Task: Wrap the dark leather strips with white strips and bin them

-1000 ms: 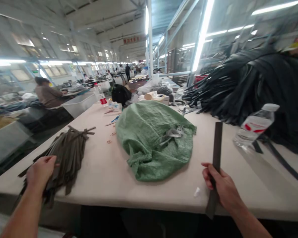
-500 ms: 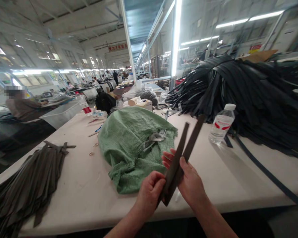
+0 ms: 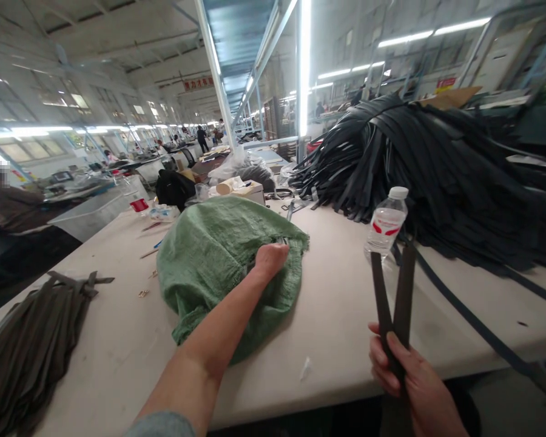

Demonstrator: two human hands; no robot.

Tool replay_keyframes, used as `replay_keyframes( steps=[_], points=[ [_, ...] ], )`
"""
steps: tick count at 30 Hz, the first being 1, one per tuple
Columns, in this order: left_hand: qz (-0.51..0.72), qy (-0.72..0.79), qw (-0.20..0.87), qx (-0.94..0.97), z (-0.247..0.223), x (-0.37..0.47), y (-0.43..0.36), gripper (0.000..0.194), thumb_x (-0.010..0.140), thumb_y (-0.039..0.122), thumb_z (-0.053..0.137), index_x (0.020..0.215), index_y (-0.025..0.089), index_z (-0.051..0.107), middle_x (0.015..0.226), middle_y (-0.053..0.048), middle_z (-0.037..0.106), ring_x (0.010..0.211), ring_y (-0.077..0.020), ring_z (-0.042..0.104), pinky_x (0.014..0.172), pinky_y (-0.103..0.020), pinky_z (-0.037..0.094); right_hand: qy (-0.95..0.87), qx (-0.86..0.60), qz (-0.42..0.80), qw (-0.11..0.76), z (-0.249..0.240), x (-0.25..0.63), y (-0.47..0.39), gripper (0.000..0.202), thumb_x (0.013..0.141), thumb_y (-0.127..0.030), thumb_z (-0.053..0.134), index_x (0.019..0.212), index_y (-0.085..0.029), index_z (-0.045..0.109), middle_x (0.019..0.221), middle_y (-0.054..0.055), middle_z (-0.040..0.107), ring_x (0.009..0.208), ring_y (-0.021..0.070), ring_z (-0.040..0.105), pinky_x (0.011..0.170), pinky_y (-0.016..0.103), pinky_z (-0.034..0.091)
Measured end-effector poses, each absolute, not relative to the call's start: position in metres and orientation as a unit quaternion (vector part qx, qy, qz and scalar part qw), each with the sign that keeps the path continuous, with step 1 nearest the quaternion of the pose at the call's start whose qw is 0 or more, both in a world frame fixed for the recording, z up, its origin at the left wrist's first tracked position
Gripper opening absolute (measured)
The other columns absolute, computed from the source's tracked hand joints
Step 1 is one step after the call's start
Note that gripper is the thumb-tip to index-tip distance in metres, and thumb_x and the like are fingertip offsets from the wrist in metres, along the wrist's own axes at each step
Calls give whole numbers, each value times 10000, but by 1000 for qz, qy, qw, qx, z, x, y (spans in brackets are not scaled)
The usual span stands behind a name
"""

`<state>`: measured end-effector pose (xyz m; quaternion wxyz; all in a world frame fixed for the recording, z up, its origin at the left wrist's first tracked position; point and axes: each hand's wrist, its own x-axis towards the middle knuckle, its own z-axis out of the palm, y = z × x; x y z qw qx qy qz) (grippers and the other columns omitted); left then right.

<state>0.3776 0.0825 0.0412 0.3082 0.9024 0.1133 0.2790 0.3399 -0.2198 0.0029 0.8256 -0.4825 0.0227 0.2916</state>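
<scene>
My left hand (image 3: 272, 258) reaches across to the ragged opening of a green woven sack (image 3: 218, 230). Its fingers are curled closed there, and what they grip, if anything, is hidden. My right hand (image 3: 404, 364), at the table's front edge, is closed around two dark brown strips (image 3: 403, 297). They cross at the thumb and fan apart upward in a V. Behind their tips stands a water bottle (image 3: 386, 224) with a white cap and a red-marked label.
A pile of similar brown strips (image 3: 31, 346) lies at the table's left. Long black straps (image 3: 418, 152) are heaped at the right, one trailing toward the front edge. Small metal pieces (image 3: 144, 293) lie left of the sack. A person (image 3: 4, 200) sits at far left.
My left hand has let go of the strips and moved up-left to the sack's opening. My right hand has carried the strips right and lower. The view has turned slightly right.
</scene>
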Motion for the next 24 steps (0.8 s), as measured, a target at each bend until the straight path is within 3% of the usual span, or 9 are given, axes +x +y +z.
replay_keyframes(
  steps=[2, 6, 10, 14, 18, 21, 24],
  points=[
    [280, 105, 285, 911, 41, 376, 81, 174, 826, 189, 597, 686, 158, 695, 681, -65, 655, 732, -161, 651, 722, -279, 463, 27, -503, 299, 810, -2, 338, -223, 389, 737, -493, 752, 975, -203, 646, 582, -53, 505, 378, 33, 342, 345, 142, 254],
    [298, 88, 272, 911, 40, 336, 62, 213, 891, 254, 524, 898, 168, 719, 861, -59, 705, 820, -167, 658, 791, -289, 461, -2, -536, 316, 783, -3, 337, -220, 432, 730, -544, 735, 952, -182, 658, 560, -44, 539, 339, 21, 283, 331, 158, 236],
    [339, 100, 366, 861, 33, 264, 29, 150, 884, 265, 573, 929, 221, 709, 876, -32, 724, 798, -162, 665, 770, -256, 478, -62, -549, 344, 759, 6, 333, -197, 466, 764, -555, 702, 1043, -186, 656, 769, 34, 687, 349, 8, 265, 329, 166, 290],
    [308, 110, 445, 834, 21, 204, -2, 172, 886, 271, 572, 979, 239, 712, 952, -47, 729, 882, -195, 663, 808, -283, 479, -130, -551, 394, 724, 15, 324, -158, 489, 805, -576, 634, 1097, -184, 631, 919, 77, 715, 349, 7, 263, 359, 200, 399],
    [280, 118, 519, 799, 10, 178, -18, 239, 907, 329, 519, 985, 227, 720, 971, -68, 726, 895, -215, 656, 811, -310, 481, -178, -581, 384, 695, 19, 311, -124, 484, 766, -503, 688, 1117, -178, 620, 789, -1, 648, 384, 35, 344, 367, 207, 421],
    [279, 168, 567, 757, 2, 176, -25, 160, 853, 328, 610, 884, 212, 715, 904, -62, 725, 851, -203, 657, 798, -302, 483, -210, -599, 361, 684, 22, 305, -111, 471, 682, -373, 774, 1092, -188, 633, 710, -48, 577, 475, 74, 465, 380, 183, 394],
    [296, 221, 672, 641, -3, 179, -31, 156, 775, 313, 699, 847, 196, 625, 794, -25, 691, 712, -165, 651, 701, -276, 495, -249, -613, 336, 670, 27, 300, -106, 411, 692, -344, 753, 1055, -192, 637, 692, -58, 556, 478, 76, 455, 384, 187, 372]
  ],
)
